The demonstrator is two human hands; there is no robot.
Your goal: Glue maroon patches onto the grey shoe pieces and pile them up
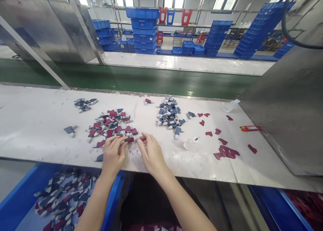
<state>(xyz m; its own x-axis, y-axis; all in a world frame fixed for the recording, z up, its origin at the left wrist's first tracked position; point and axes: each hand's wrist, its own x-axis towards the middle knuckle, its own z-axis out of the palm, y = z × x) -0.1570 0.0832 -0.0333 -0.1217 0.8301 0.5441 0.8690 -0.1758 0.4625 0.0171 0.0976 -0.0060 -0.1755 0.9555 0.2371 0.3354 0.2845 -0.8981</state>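
Observation:
Over the near edge of the white table, my left hand [113, 153] pinches a small red-and-grey piece [130, 139]. My right hand [152, 153] meets the other end of that piece, thumb and forefinger close together at its thin tip. Just beyond my left hand lies a heap of red and grey pieces [109, 123]. A pile of dark grey and white pieces [169, 113] sits farther back, right of centre. Flat dark-red pieces [227, 152] are scattered on the right, and a small clear bottle with a thin tip [191, 143] stands between them and my right hand.
A blue bin [27, 187] full of pieces is below the table at left; another blue bin [267, 204] with red pieces is at lower right. A metal housing [290, 106] bounds the right side. A green conveyor belt [151, 77] runs behind the table.

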